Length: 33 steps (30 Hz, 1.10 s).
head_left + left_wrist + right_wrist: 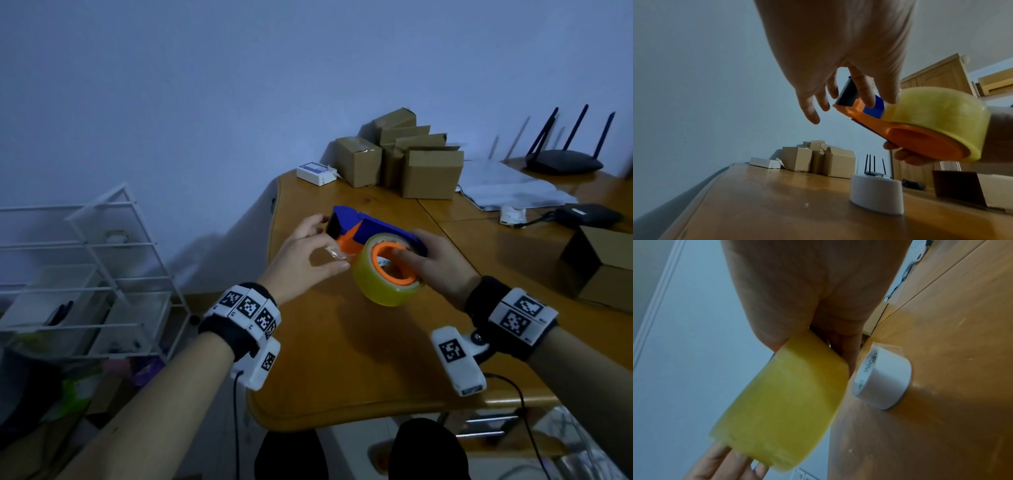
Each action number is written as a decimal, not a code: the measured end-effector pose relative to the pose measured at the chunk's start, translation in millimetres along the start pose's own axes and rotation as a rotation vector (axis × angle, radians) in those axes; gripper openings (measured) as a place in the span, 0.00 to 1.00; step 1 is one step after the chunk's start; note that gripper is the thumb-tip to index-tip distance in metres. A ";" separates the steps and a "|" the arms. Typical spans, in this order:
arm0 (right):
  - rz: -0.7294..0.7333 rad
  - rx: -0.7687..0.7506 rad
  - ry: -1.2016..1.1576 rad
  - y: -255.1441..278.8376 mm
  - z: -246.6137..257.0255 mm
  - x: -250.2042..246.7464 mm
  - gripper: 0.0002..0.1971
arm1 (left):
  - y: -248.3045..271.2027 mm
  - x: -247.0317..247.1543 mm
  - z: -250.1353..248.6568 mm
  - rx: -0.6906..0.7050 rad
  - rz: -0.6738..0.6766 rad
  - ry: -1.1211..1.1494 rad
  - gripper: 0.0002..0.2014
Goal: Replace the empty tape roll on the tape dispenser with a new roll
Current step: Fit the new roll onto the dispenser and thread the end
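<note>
The new roll [385, 274], a fat yellowish one, already sits on the orange hub of the tape dispenser [373, 229], which is held up in the air above the wooden surface [359, 359]. The right hand [435, 263] grips the roll end of the dispenser, thumb pressed at the hub and fingers curled under the orange side plate. The left hand [301, 257] is at the far end of the dispenser from the roll, beside the serrated blade [846, 92]; its fingers are loosely spread, and thumb and forefinger appear to pinch a crinkled free end of tape [337, 253], though the contact is hard to make out. The empty roll [876, 194], a white core, lies flat on the surface below the dispenser. What looks left to do is lead the tape end forward to the blade. The risks, as I judge them: the fingers of the left hand are very near the blade's teeth and could catch on them; the sticky end could fold onto itself or cling to the fingers; and a pull on the tape could drag the roll off the hub if the thumb eases.
</note>
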State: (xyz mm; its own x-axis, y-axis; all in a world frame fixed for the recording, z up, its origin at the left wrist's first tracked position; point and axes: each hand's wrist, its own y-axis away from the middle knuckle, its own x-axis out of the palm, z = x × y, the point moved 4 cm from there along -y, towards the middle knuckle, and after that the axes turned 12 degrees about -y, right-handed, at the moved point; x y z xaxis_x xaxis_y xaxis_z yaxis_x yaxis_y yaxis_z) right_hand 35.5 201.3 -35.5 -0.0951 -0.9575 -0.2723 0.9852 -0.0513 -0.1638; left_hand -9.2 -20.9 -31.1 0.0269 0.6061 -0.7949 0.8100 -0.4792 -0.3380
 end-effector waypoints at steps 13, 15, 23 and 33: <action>0.113 -0.092 0.411 3.6 6.2 4.6 0.17 | 0.9 10.2 1.1 0.155 -0.109 0.130 0.12; 0.166 -0.103 0.452 4.7 7.1 10.9 0.20 | 2.7 9.8 -2.1 0.170 -0.089 0.097 0.14; 0.223 -0.067 0.514 7.7 4.6 19.4 0.18 | 11.3 9.9 1.2 0.154 0.002 0.068 0.14; 0.302 -0.068 0.484 16.2 12.3 17.6 0.15 | 14.6 8.1 1.6 0.114 0.054 0.103 0.13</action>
State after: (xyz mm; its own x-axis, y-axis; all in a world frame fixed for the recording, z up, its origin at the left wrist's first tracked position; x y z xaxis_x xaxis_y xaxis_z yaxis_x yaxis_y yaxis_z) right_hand 51.5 180.1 -31.3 0.1185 -0.6874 -0.7166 0.9690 0.2376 -0.0676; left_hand 2.0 -23.9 -43.2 0.1335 0.6366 -0.7596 0.7341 -0.5784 -0.3557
